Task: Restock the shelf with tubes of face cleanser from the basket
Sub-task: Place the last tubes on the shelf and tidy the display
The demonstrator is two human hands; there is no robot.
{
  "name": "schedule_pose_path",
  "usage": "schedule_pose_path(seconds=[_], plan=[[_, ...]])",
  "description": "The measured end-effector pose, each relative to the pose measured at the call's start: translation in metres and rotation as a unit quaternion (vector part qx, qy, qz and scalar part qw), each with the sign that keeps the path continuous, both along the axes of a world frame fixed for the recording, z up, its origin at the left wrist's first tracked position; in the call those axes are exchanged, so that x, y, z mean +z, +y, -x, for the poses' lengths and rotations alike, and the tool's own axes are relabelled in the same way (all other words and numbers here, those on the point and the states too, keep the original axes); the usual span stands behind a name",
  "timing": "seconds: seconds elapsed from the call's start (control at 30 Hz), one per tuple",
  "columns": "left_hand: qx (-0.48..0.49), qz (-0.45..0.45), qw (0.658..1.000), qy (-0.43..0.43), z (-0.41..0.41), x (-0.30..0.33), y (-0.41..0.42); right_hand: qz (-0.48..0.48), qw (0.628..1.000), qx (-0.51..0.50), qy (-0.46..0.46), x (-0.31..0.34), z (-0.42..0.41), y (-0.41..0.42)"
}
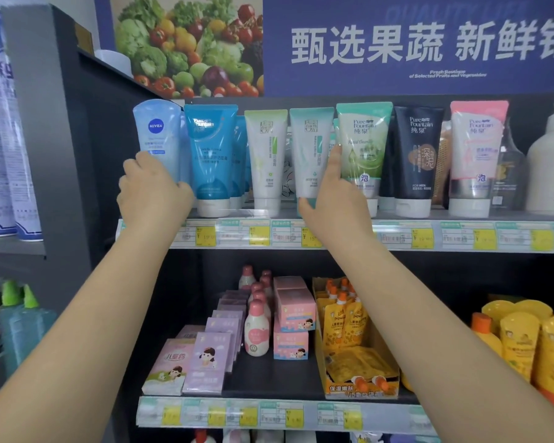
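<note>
**Seven front tubes, two hands on the top shelf**

Across the upper half of the frame we count seven cleanser tubes in the front row of the top shelf, all standing on their caps, with more tubes partly hidden behind them. From left: one pale blue Nivea tube, one bright blue tube, two white tubes with green tops – glossy, flat-crimped at the top – then one green tube, one black tube and one pink tube.

Both our bare forearms reach up from the lower corners. Our left hand wraps its curled fingers around the Nivea tube's lower part. Our right hand grips the second white tube – thumb at its left edge, fingers along its right edge, next to the green tube.
</note>
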State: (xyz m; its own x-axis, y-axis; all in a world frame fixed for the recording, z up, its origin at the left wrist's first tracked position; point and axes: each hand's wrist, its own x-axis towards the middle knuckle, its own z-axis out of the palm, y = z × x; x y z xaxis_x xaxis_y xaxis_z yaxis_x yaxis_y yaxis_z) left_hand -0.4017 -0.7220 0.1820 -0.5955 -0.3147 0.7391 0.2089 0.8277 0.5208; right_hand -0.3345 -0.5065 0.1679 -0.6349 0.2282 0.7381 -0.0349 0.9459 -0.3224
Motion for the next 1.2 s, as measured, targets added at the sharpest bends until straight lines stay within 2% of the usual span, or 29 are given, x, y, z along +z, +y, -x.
schedule_pose_path(seconds=[0.17, 0.73, 0.83, 0.93, 1.0, 1.07, 1.2], plan=[[-0.029, -0.025, 0.998, -0.048, 0.014, -0.01, -0.007, 0.005, 1.0, 0.005, 0.001, 0.001, 0.0, 0.001], [-0.044, -0.018, 0.998, -0.032, 0.013, -0.013, -0.012, -0.006, 1.0, 0.001, 0.006, 0.001, 0.0, -0.001], [-0.032, -0.005, 0.999, 0.016, 0.005, -0.014, -0.007, -0.007, 1.0, -0.004, 0.013, 0.002, -0.003, -0.002], [-0.027, 0.072, 0.987, 0.141, -0.01, -0.017, 0.002, -0.012, 1.0, -0.006, 0.027, 0.001, -0.007, -0.005], [-0.068, 0.101, 0.971, 0.204, -0.02, -0.018, 0.01, -0.022, 0.999, -0.01, 0.047, 0.001, -0.008, -0.007], [-0.124, 0.116, 0.961, 0.217, -0.028, -0.019, 0.02, -0.034, 0.997, -0.02, 0.062, 0.003, -0.008, -0.009], [-0.176, 0.13, 0.964, 0.153, -0.04, -0.02, 0.048, -0.038, 0.996, -0.008, 0.08, 0.008, -0.006, -0.015]])
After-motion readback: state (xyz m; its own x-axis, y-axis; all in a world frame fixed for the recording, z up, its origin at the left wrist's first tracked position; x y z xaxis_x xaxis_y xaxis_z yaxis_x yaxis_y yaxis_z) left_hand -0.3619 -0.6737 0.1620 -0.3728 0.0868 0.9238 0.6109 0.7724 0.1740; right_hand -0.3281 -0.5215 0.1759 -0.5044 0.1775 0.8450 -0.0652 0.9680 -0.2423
